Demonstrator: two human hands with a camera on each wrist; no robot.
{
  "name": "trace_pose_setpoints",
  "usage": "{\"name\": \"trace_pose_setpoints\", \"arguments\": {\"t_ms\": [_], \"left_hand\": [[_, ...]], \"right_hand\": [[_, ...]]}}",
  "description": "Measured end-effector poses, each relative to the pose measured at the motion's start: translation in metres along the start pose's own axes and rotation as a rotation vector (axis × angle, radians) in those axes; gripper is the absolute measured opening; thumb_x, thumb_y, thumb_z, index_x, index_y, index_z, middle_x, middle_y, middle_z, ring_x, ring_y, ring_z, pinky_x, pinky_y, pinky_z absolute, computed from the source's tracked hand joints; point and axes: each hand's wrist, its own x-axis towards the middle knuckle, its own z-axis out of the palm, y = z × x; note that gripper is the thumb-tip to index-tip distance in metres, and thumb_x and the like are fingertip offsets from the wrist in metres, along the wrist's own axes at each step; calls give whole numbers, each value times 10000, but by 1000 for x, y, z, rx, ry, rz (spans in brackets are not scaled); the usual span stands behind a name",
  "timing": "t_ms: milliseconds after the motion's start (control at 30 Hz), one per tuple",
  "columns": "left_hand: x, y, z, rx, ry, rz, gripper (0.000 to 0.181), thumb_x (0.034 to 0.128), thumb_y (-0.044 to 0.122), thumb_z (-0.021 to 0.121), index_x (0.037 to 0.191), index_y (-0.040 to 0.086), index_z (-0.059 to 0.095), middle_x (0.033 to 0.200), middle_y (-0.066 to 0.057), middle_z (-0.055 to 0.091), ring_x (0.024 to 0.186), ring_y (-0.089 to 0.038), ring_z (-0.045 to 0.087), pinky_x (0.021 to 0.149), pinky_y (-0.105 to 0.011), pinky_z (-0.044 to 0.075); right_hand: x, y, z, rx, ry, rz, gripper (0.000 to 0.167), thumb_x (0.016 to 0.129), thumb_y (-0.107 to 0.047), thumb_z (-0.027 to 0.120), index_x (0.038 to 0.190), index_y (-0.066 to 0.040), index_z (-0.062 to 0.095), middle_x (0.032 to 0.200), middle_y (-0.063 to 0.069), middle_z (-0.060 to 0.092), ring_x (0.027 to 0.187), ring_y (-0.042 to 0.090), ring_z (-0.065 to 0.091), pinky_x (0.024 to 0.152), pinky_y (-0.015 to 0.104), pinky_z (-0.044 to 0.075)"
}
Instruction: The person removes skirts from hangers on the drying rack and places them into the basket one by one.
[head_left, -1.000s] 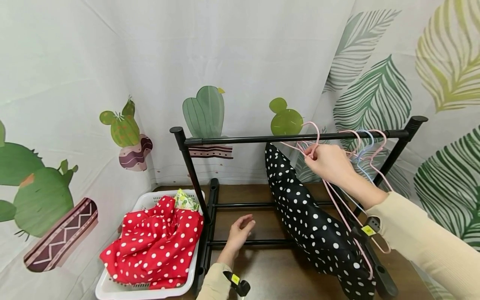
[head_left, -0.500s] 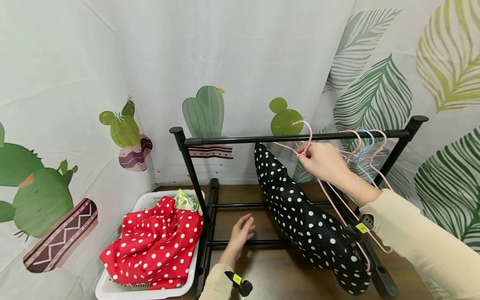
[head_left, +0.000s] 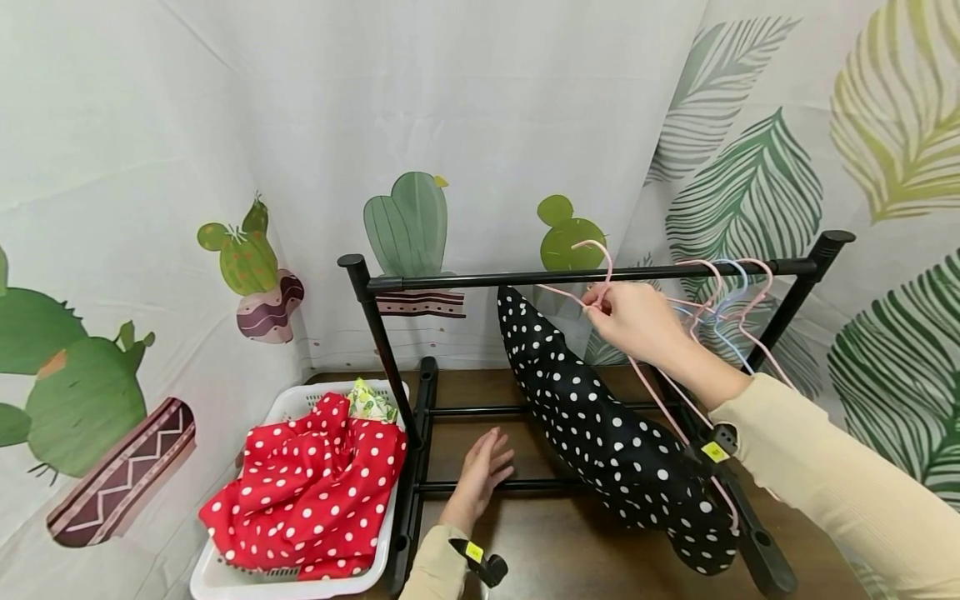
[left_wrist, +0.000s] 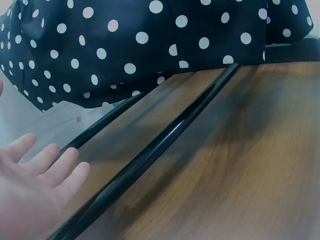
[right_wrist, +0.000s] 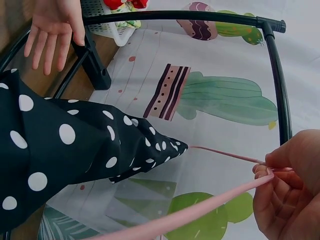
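Note:
My right hand (head_left: pixel 633 321) pinches a pink clothes hanger (head_left: pixel 609 265) at its neck, just under the hook. The hook rises above the top rail of a black clothes rack (head_left: pixel 480 281); whether it bears on the rail, I cannot tell. A black garment with white polka dots (head_left: pixel 592 408) hangs on this hanger, its narrow end toward the far left. In the right wrist view, thumb and fingertips meet on the pink hanger's neck (right_wrist: pixel 270 172). Low inside the rack, my left hand (head_left: pixel 477 477) holds nothing, fingers extended and spread near the lower bar (left_wrist: pixel 165 137).
A white basket (head_left: pixel 300 588) left of the rack holds a red polka-dot cloth (head_left: pixel 315 483) and a yellow-green patterned cloth (head_left: pixel 371 402). Pink and blue hangers (head_left: pixel 738 292) hang at the rail's right end. Printed curtains (head_left: pixel 480 125) stand behind the brown tabletop (head_left: pixel 555 550).
My right hand has slid left along the rail with the pink hanger, and the black polka-dot garment has shifted left with it. My left hand's fingers have spread a little.

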Motion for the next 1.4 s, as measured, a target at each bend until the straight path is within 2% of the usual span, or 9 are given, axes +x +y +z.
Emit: {"name": "trace_pose_setpoints", "arguments": {"t_ms": [167, 300, 500, 600, 800, 1067, 1233, 1400], "left_hand": [[1, 0, -2, -61, -23, -49, 741, 947, 522, 357, 1458, 26, 154, 1489, -225, 206, 1326, -422, 269, 1048, -538, 286], [2, 0, -1, -92, -35, -62, 770, 939, 549, 339, 1464, 28, 123, 1494, -234, 180, 1329, -426, 260, 1050, -535, 285], [5, 1, 5, -207, -55, -86, 799, 932, 545, 363, 1471, 38, 62, 1508, -233, 123, 1349, -427, 206, 1071, -545, 236], [7, 0, 9, -226, -72, -82, 810, 935, 552, 341, 1469, 30, 27, 1507, -249, 89, 1351, -438, 183, 1074, -559, 212], [10, -5, 15, -283, -68, -89, 816, 930, 546, 366, 1469, 39, 22, 1507, -244, 103, 1355, -427, 183, 1083, -549, 199], [9, -9, 22, -322, -115, -107, 747, 964, 495, 280, 1466, 47, -45, 1510, -258, 13, 1368, -443, 79, 1095, -540, 174], [12, -9, 28, -320, -126, -106, 767, 954, 512, 299, 1462, 46, -36, 1502, -275, 29, 1357, -427, 162, 1085, -537, 208], [13, -6, 34, -336, -153, -95, 744, 941, 533, 329, 1462, 81, 50, 1484, -233, 193, 1284, -340, 345, 1079, -516, 239]], "right_hand": [[2, -3, 1, 27, -1, 3, 158, 839, -157, 567, 873, -111, 715, 587, -28, 603, 466, 131, 414, 412, 276, 282], [4, -7, 3, 32, -5, -3, 155, 838, -156, 569, 868, -124, 717, 555, -44, 572, 456, 122, 395, 404, 272, 275], [5, -10, 5, 25, -28, 1, 158, 847, -169, 566, 883, -137, 716, 551, -57, 558, 458, 118, 399, 409, 267, 288], [7, -11, 5, 26, -44, 0, 165, 858, -175, 557, 893, -140, 714, 549, -58, 550, 452, 116, 393, 410, 264, 287], [10, -17, 5, 38, -61, 1, 171, 857, -178, 553, 893, -148, 718, 517, -67, 530, 424, 108, 371, 404, 264, 274], [14, -25, 7, 54, -79, 0, 171, 870, -181, 553, 904, -157, 719, 504, -67, 518, 407, 97, 356, 403, 261, 266], [16, -28, 7, 62, -88, 3, 170, 873, -183, 557, 918, -155, 718, 509, -64, 519, 409, 98, 355, 411, 262, 265], [16, -29, 8, 64, -88, 17, 163, 869, -186, 561, 914, -168, 717, 508, -70, 524, 404, 105, 366, 401, 261, 270]]}}
